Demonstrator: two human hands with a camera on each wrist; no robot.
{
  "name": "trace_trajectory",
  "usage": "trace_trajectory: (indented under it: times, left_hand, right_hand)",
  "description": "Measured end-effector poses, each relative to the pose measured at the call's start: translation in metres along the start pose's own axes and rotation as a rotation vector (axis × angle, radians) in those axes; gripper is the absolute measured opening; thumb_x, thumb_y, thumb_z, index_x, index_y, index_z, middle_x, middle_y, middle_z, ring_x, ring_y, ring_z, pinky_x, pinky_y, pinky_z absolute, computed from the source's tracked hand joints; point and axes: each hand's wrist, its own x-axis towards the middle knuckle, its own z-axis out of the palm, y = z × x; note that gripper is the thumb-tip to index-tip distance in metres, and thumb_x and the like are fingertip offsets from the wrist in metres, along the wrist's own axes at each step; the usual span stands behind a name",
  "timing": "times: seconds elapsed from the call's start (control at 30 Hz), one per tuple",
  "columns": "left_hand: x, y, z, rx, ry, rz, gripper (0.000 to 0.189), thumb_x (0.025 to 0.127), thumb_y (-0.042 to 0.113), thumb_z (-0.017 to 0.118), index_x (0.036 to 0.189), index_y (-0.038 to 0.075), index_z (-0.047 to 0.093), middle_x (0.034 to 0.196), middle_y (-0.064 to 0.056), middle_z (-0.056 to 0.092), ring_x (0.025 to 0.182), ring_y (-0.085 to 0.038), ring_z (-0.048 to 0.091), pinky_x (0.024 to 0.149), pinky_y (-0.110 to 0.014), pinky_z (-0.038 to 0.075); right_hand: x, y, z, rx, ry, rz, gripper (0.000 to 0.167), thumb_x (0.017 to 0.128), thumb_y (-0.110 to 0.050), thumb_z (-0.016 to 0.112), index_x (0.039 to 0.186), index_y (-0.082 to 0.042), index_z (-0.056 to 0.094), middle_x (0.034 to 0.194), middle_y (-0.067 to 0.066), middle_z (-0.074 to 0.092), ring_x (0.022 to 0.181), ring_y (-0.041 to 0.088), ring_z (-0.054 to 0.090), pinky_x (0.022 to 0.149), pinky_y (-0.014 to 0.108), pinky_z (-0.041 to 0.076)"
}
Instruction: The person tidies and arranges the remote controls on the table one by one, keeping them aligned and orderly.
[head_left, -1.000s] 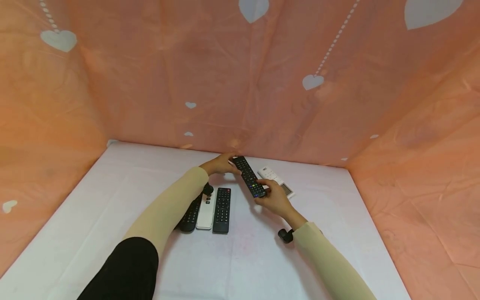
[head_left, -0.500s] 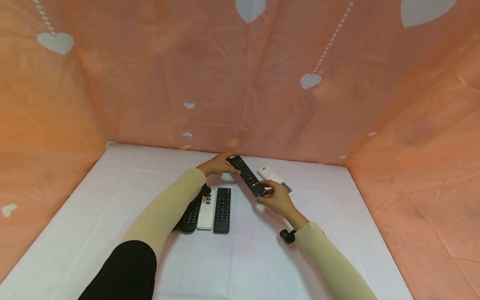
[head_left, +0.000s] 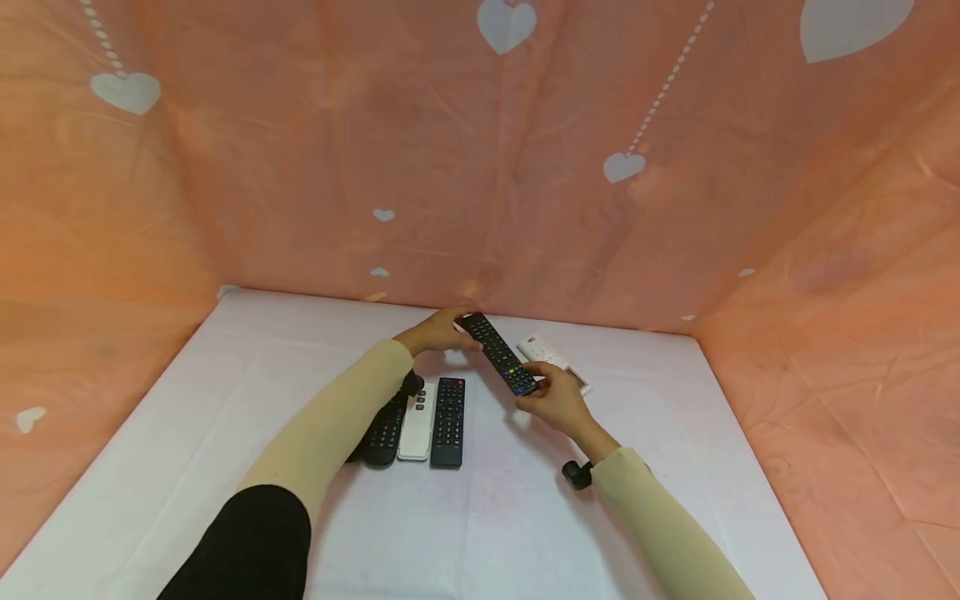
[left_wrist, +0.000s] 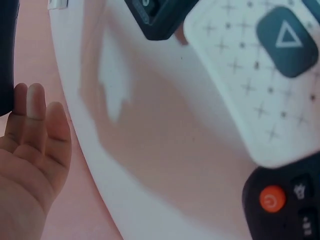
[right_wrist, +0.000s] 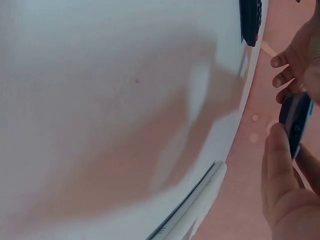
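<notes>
Both hands hold one black remote control (head_left: 495, 350), raised above the white table and slanting down to the right in the head view. At its upper end, my left hand (head_left: 441, 330) pinches it with the thumb along the near edge. My right hand (head_left: 557, 403) grips the lower end, near the coloured buttons. In the left wrist view, several fingers of my left hand (left_wrist: 35, 160) extend beside the dark remote (left_wrist: 6, 55). The right wrist view shows the remote (right_wrist: 296, 117) edge-on between fingers and thumb of my right hand (right_wrist: 287, 187).
Left of centre, a black remote (head_left: 448, 425), a white remote (head_left: 416, 429) and another black remote (head_left: 384, 432) lie side by side, partly under my left arm. A white remote with a display (head_left: 547, 352) lies behind my right hand. An orange heart-patterned sheet (head_left: 495, 208) encloses the table (head_left: 480, 533).
The remote stays almost in place between both hands. My right fingers have shifted slightly outward from its face toward its lower right edge.
</notes>
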Motion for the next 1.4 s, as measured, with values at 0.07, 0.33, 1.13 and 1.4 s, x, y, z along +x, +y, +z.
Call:
trace_trajectory:
  times: [0.07,0.33,1.13,1.4]
  left_hand:
    - [-0.001,0.001,-0.001,0.009,-0.003,-0.005,0.086,0.081,0.038,0.076,0.152,0.023,0.031,0.145,-0.018,0.041,0.103,-0.027,0.061,0.087,-0.043,0.051]
    - [-0.002,-0.001,-0.001,0.027,-0.009,0.006,0.084,0.083,0.036,0.075,0.152,0.02,0.03,0.147,-0.021,0.039,0.097,-0.024,0.064,0.085,-0.041,0.053]
    - [-0.016,-0.015,-0.01,-0.001,-0.025,-0.017,0.062,0.087,0.02,0.072,0.142,0.016,0.044,0.12,-0.017,0.057,0.091,-0.027,0.065,0.077,-0.037,0.055]
    - [-0.027,-0.015,-0.013,0.019,-0.002,0.0,0.058,0.085,0.019,0.075,0.136,0.012,0.048,0.129,-0.017,0.054,0.11,-0.028,0.057,0.079,-0.034,0.054]
  right_hand:
    - [0.0,0.0,0.0,-0.015,0.011,-0.005,0.056,0.069,-0.008,0.082,0.123,-0.005,0.063,0.115,0.016,0.067,0.08,0.017,0.064,0.065,0.022,0.052]
    - [-0.002,0.001,0.001,-0.03,0.018,-0.019,0.055,0.07,-0.008,0.082,0.122,-0.006,0.064,0.118,0.016,0.066,0.083,0.02,0.065,0.069,0.024,0.052]
    - [0.0,0.006,-0.009,-0.034,0.058,-0.015,0.054,0.07,-0.002,0.077,0.122,-0.006,0.065,0.114,0.021,0.062,0.089,0.028,0.067,0.071,0.024,0.053]
    - [0.002,0.002,-0.008,0.023,0.108,0.004,0.053,0.072,0.002,0.075,0.123,-0.002,0.064,0.114,0.023,0.059,0.094,0.033,0.068,0.072,0.024,0.054]
